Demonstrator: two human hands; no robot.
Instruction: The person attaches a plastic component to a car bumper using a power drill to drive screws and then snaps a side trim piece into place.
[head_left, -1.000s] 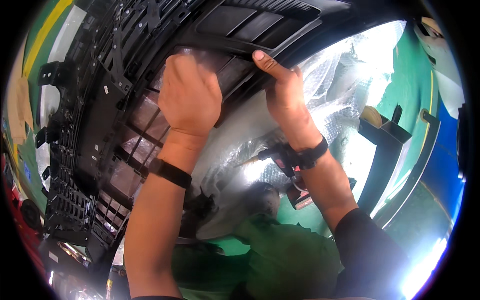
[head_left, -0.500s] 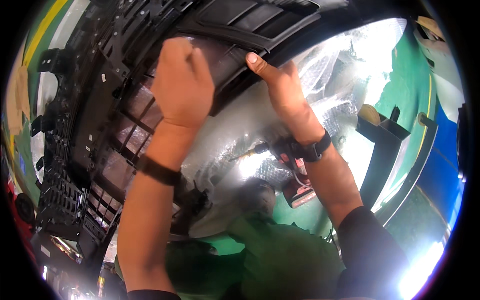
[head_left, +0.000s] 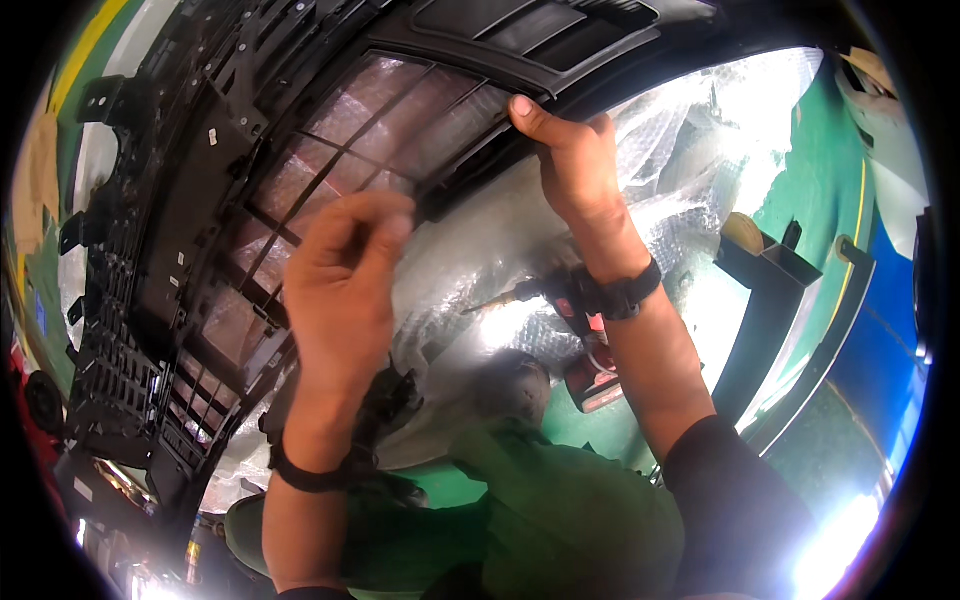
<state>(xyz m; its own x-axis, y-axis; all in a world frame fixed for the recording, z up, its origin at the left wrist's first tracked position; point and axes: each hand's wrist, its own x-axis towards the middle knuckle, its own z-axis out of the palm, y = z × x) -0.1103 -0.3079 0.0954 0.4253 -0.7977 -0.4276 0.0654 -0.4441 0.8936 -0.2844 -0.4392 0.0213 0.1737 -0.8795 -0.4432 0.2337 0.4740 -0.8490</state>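
Observation:
A large black plastic vehicle panel, like a bumper with grille openings [head_left: 185,215], stretches from the top of the view down the left side. My right hand [head_left: 580,165] grips its near edge, the thumb lying on top and the other fingers hidden beneath. Apart from the panel, over its lower grille, my left hand [head_left: 345,275] is raised with its fingers curled toward the thumb. Motion blurs it slightly, and anything between the fingertips is too small to make out.
Clear bubble wrap [head_left: 660,170] lies under and beside the panel on the green floor. A red and black cordless drill [head_left: 590,375], bit pointing left, rests below my right wrist. At right stands a dark metal frame [head_left: 765,310], near a curved bar [head_left: 835,350].
My left hand has drawn back from the upper grille toward me, uncovering the grille openings. My right hand stays on the panel's edge, shifted slightly.

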